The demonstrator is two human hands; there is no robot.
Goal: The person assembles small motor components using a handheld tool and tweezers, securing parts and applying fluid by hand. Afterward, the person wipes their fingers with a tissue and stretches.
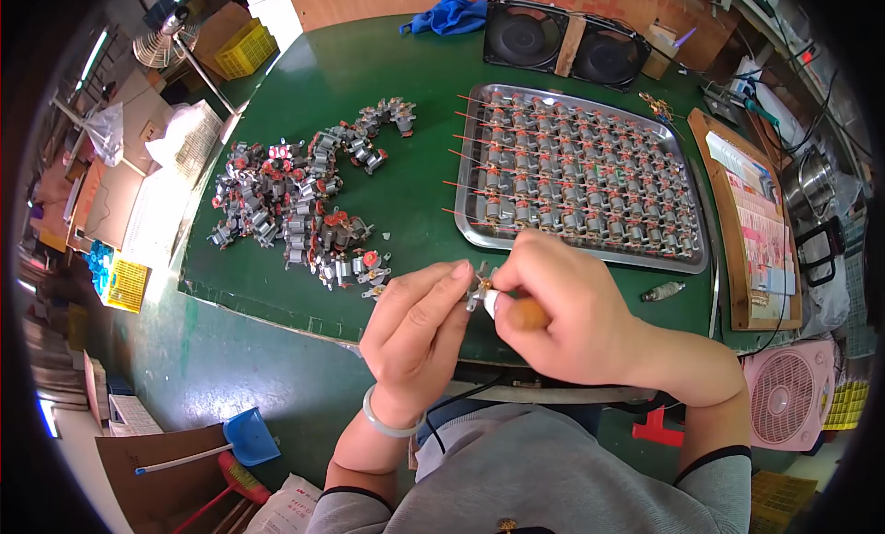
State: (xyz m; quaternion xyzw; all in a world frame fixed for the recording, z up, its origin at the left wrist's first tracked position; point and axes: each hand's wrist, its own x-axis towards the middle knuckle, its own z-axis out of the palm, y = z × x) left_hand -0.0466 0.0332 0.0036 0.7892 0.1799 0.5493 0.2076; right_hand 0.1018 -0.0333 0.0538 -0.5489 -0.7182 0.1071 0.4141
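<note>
My left hand (413, 327) pinches a small metal motor-like part (480, 285) between thumb and fingers, just above the front edge of the green table. Close against it, my right hand (576, 299) is closed around a tool with a rounded orange-brown handle (528, 315) and a white collar; its tip is hidden at the part. To the left lies a heap of small silver motors (277, 193) with red and metal ends. Behind my right hand, a metal tray (590, 250) holds rows of similar motors (581, 175) with thin red sticks along them.
Two black fans (564, 41) and a blue cloth (447, 16) are at the table's back. A wooden frame with papers (737, 221) stands right of the tray. A small metallic cylinder (663, 292) lies near my right wrist. A pink fan (791, 391) is beside the table.
</note>
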